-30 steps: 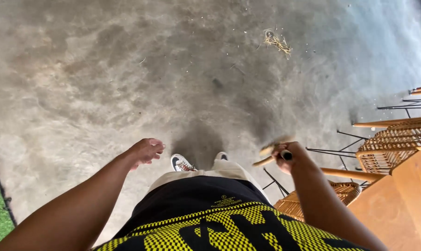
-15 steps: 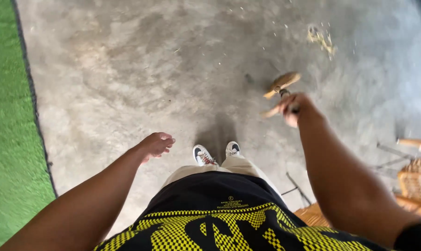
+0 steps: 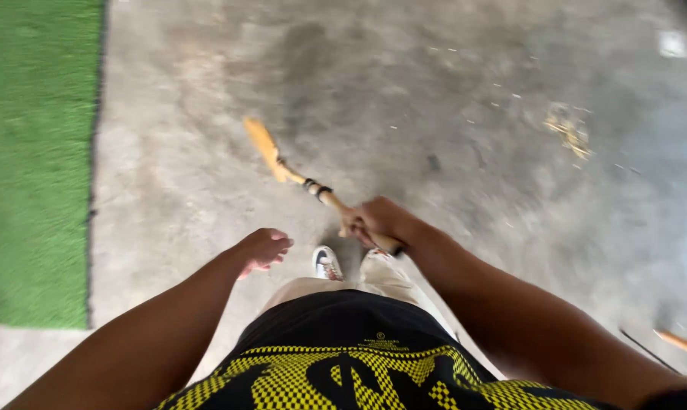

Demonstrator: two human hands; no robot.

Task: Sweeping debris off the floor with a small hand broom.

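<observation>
I'm gripping the butt end of this small hand broom in my fisted right hand, its long axis pointing up-left across the concrete floor toward the green turf's edge, while my left hand is hanging empty, fingers loosely curled, just beside it.

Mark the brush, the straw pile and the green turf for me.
brush point(image 3: 266, 148), head view, on its tan bristle end.
straw pile point(image 3: 568, 129), head view, its middle.
green turf point(image 3: 32, 152), head view, bare middle.

Grey concrete floor; green turf mat along left; straw scraps far right.
</observation>
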